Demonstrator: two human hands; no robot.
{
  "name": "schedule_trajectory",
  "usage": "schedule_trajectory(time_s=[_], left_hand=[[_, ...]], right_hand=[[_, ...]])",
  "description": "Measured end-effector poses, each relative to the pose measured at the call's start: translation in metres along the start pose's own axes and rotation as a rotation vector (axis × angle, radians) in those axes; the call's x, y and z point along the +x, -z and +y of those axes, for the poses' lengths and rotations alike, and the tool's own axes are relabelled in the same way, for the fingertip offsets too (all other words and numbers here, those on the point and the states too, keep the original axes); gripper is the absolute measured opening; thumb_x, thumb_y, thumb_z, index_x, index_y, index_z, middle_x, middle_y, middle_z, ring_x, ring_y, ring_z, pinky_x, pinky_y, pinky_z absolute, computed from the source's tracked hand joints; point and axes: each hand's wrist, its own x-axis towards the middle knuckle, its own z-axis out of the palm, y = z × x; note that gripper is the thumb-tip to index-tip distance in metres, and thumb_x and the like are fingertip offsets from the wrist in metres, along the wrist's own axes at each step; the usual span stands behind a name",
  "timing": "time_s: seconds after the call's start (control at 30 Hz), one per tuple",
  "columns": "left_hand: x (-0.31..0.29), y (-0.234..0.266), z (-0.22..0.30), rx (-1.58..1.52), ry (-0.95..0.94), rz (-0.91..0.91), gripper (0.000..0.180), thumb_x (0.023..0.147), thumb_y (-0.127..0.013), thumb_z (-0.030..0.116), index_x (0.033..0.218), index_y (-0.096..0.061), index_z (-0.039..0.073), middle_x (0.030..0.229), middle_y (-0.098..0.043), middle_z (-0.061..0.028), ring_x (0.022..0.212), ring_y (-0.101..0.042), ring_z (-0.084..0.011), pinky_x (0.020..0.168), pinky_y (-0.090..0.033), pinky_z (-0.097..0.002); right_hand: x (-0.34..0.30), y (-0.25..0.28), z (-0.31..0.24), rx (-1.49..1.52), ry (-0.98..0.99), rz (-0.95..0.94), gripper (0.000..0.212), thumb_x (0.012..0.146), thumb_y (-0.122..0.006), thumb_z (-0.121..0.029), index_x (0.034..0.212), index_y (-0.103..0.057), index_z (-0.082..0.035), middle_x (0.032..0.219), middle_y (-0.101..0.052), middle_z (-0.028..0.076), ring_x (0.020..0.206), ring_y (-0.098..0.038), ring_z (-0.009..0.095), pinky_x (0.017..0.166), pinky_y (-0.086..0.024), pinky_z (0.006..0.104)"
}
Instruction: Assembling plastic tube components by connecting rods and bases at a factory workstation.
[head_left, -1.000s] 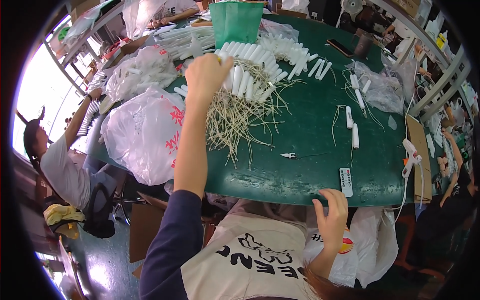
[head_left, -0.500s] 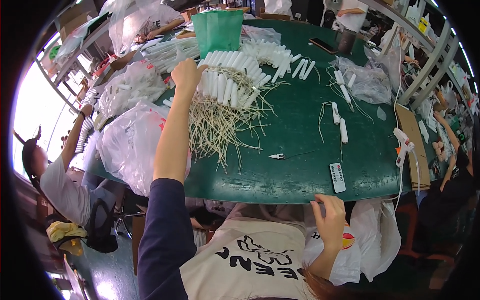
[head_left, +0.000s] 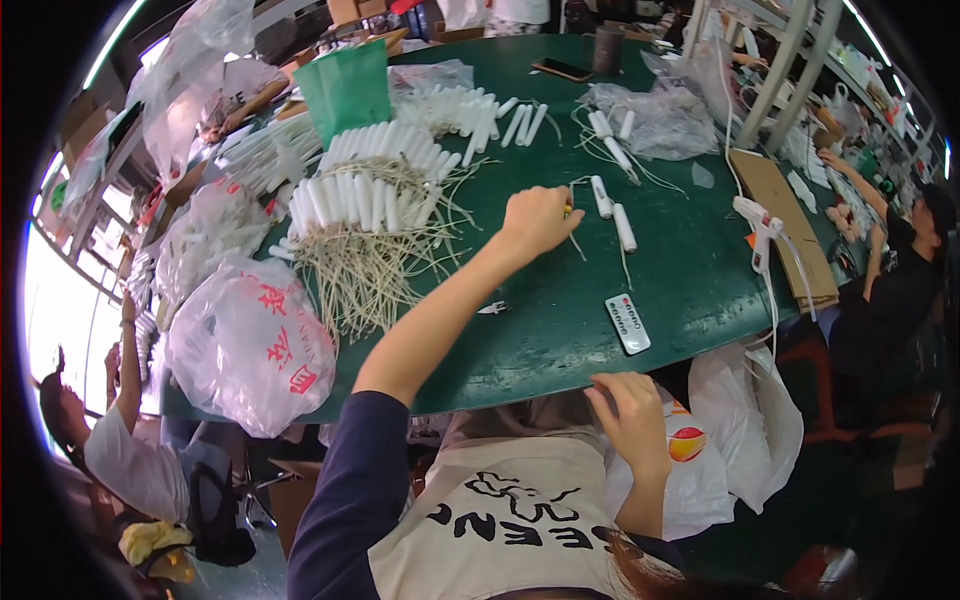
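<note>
My left hand [head_left: 538, 222] is closed above the middle of the table, just left of two white tubes. A small yellowish bit shows at its fingertips, but what it belongs to is hidden. One white tube [head_left: 600, 197] with a thin wire lies beside those fingers, and a second white tube [head_left: 625, 228] lies slightly nearer. At the table's front edge rests my right hand [head_left: 634, 412], empty, its fingers loosely bent and apart from the thumb. A white remote control [head_left: 627, 324] lies just beyond it. Below my left wrist is a small pointed bulb piece [head_left: 493, 308].
Left of my arm lies a heap of white tubes [head_left: 350, 200] with tangled wires, a green bag [head_left: 345, 92] behind it. A tied plastic bag [head_left: 250, 345] bulges at the front left. To the right, a glue gun [head_left: 762, 230] lies by cardboard [head_left: 785, 225]. People sit at both sides.
My left hand has moved right and nearer, from the tube heap to beside the two loose tubes. The whole view has shifted. My right hand stays at the table edge.
</note>
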Motion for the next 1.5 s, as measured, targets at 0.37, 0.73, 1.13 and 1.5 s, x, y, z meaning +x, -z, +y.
schedule_trajectory(time_s=[0.37, 0.73, 1.13, 1.5], left_hand=[[0.031, -0.077, 0.025, 0.152, -0.128, 0.019, 0.021, 0.084, -0.06, 0.024, 0.098, -0.065, 0.009, 0.069, -0.065, -0.0108, 0.063, -0.065, -0.029, 0.056, -0.048, -0.0406], [0.045, -0.072, 0.004, 0.514, -0.683, 0.064, 0.009, 0.083, -0.053, 0.012, 0.089, -0.06, 0.01, 0.072, -0.064, -0.0058, 0.061, -0.065, -0.0213, 0.049, -0.048, -0.0338], [0.071, 0.052, 0.007, -0.991, 0.324, 0.27, 0.038, 0.091, -0.063, 0.031, 0.119, -0.063, 0.005, 0.064, -0.038, 0.009, 0.053, -0.031, -0.002, 0.045, -0.025, -0.0204], [-0.064, 0.179, 0.1, -0.805, -0.331, -0.218, 0.026, 0.086, -0.067, 0.017, 0.108, -0.067, 0.002, 0.073, -0.062, 0.0036, 0.058, -0.048, -0.0055, 0.05, -0.037, -0.0253]], right_hand=[[-0.018, 0.015, 0.014, -0.028, -0.042, 0.046, 0.015, 0.082, -0.066, -0.015, 0.09, -0.063, -0.002, 0.078, -0.062, 0.007, 0.074, -0.058, 0.025, 0.07, -0.042, 0.037], [-0.02, 0.014, 0.019, -0.026, -0.054, 0.043, 0.016, 0.083, -0.065, -0.016, 0.09, -0.063, -0.002, 0.077, -0.062, 0.007, 0.074, -0.059, 0.025, 0.071, -0.042, 0.0371], [-0.021, 0.012, 0.022, -0.003, -0.059, 0.056, 0.014, 0.081, -0.066, -0.012, 0.09, -0.064, -0.002, 0.08, -0.064, 0.008, 0.075, -0.059, 0.025, 0.07, -0.044, 0.0366], [-0.001, 0.042, 0.006, 0.46, -0.031, 0.581, 0.037, 0.084, -0.066, -0.023, 0.109, -0.057, 0.002, 0.108, -0.058, 0.015, 0.094, -0.057, 0.024, 0.08, -0.046, 0.0325]])
